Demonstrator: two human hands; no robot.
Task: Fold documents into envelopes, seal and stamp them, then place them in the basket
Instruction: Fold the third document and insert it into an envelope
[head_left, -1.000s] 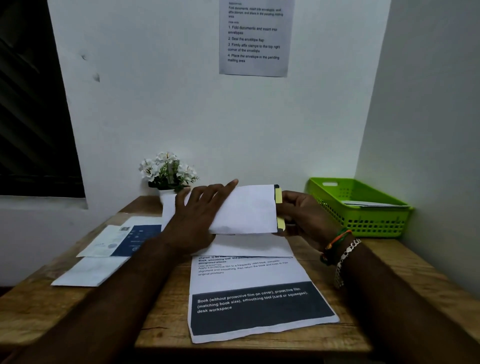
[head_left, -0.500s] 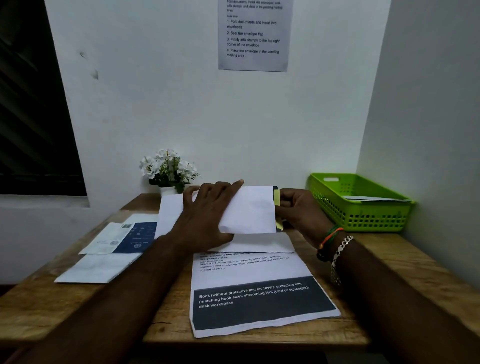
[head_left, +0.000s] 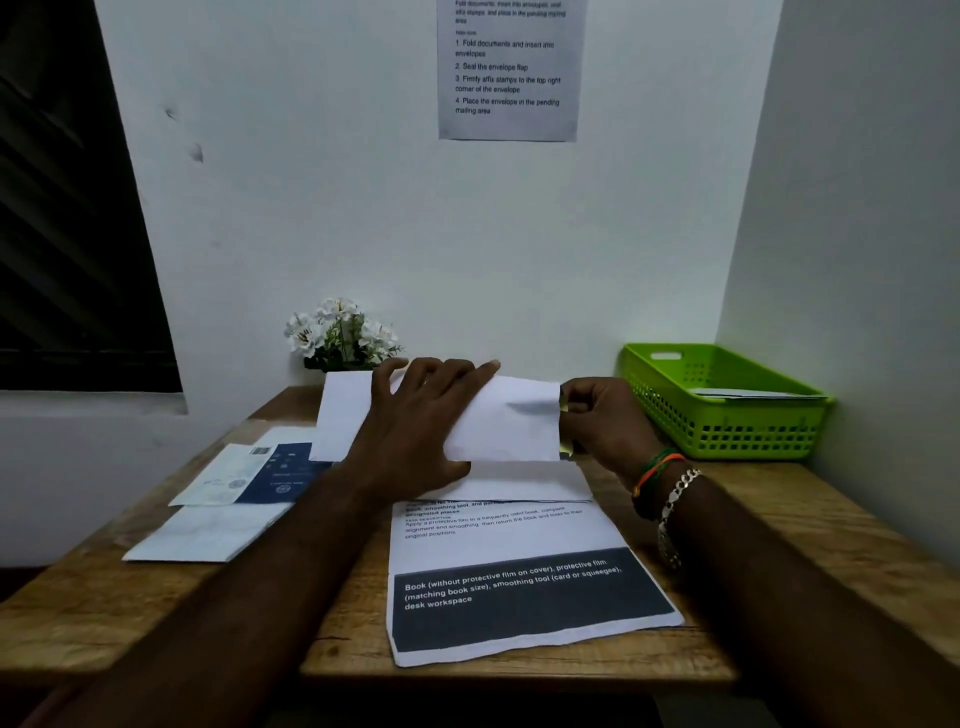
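A white envelope (head_left: 511, 421) is held tilted up above the middle of the wooden table (head_left: 810, 525). My left hand (head_left: 415, 431) lies across its front with fingers spread and the thumb under its lower edge, holding it. At the envelope's right end my right hand (head_left: 602, 421) pinches a thin yellow strip (head_left: 565, 447) that barely shows. A printed document (head_left: 509, 577) with a dark band lies flat below the envelope. The green basket (head_left: 670, 410) stands at the back right with an envelope inside.
A small pot of white flowers (head_left: 340, 332) stands against the back wall. Flat white envelopes and a blue-and-white sheet (head_left: 249, 475) lie on the table's left part. A printed instruction sheet (head_left: 508, 67) hangs on the wall. The side wall runs close behind the basket.
The yellow strip at the envelope's right end showed clearly before; now my right hand's fingers have closed over it and it is almost hidden. The left hand stays on the envelope.
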